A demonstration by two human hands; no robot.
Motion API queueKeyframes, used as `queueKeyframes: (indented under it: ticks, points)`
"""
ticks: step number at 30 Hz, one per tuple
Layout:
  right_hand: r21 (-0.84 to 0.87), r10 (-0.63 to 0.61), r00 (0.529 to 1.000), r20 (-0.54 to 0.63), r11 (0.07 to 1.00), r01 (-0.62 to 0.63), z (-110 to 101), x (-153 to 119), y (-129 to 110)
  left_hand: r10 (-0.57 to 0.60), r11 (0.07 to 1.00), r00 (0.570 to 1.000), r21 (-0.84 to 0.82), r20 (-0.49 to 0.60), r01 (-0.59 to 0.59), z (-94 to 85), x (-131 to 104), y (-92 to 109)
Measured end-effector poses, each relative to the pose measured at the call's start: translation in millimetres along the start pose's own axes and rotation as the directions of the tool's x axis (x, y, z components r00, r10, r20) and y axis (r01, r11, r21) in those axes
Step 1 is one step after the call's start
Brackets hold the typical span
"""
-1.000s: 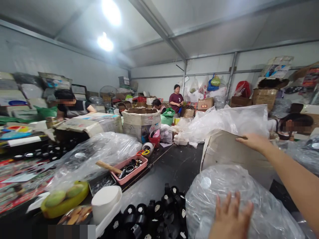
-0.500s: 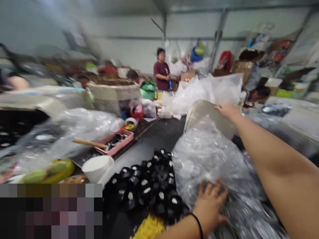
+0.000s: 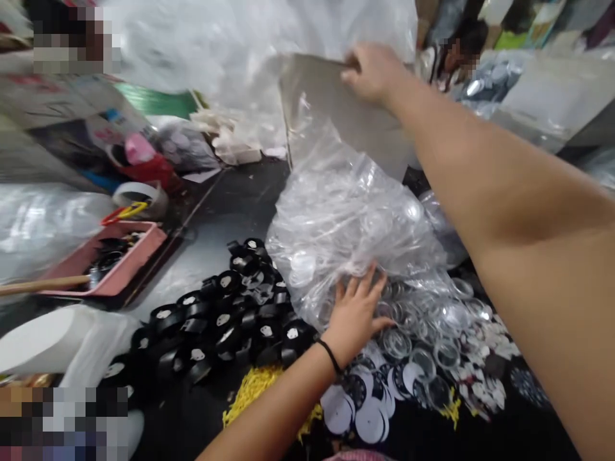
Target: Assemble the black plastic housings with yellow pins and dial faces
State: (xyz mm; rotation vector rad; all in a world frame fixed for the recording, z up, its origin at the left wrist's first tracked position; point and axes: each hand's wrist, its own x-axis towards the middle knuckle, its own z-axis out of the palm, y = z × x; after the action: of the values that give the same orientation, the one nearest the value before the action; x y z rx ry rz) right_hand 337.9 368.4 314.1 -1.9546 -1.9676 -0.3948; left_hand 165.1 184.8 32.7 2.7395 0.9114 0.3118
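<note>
Clear plastic bag (image 3: 346, 205) slumped mid-table, right of the black round parts (image 3: 223, 320) and against a grey cardboard sheet (image 3: 331, 96). Left hand (image 3: 358, 307): laid on the bag's lower part, fingers spread, nothing gripped. Right hand (image 3: 372, 70): clamped on the sheet's top edge, fingers bent over it. Clear round covers (image 3: 396, 344) seen at the bag's lower end, some under the film, some bare. Nearer the table's (image 3: 240, 182) near edge: white discs (image 3: 369, 419), with yellow pieces (image 3: 254, 387) heaped to their left.

Risks, as judged: covers could be spilled toward the near edge if the bag were tipped by a pull on the sheet. Covers and white discs, almost touching, could be mixed if the left hand were swept nearward. Black parts could be shoved leftward if the bag's left side were slid. Film could be torn by hard pressing.

Against 0.5 s ago: view swung downward; covers and white discs now plainly shown, whether uncovered or merely brought into view not determinable. Same 2 holds kept. More of the yellow heap is shown.
</note>
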Motion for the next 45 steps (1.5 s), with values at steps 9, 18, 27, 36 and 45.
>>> queueKeyframes:
  ticks: [9,18,27,36,45]
  points:
    - [0.454,-0.171,0.966,-0.191,0.858,0.242,-53,-245,-24,0.079,0.990,0.997,-0.115,-0.014,-0.080,-24.0,-16,12]
    - [0.426,0.369,0.840,0.398,0.736,-0.526,25,-492,-16,-0.098,0.883,0.983,-0.469,-0.156,0.013,-25.8,-164,12]
    - [0.018,0.410,0.841,0.352,0.896,-0.445,76,-540,-49,-0.254,0.750,0.965,-0.643,-0.064,0.155,33.3,-270,39]
    - [-0.023,0.291,0.899,0.328,0.954,-0.300,99,-507,-47,-0.306,0.672,0.951,-0.718,-0.045,0.182,31.8,-283,44]
    - [0.108,0.237,0.954,0.182,0.960,-0.259,138,-484,-34,-0.399,0.773,0.891,-0.602,-0.218,0.199,0.0,-266,9]
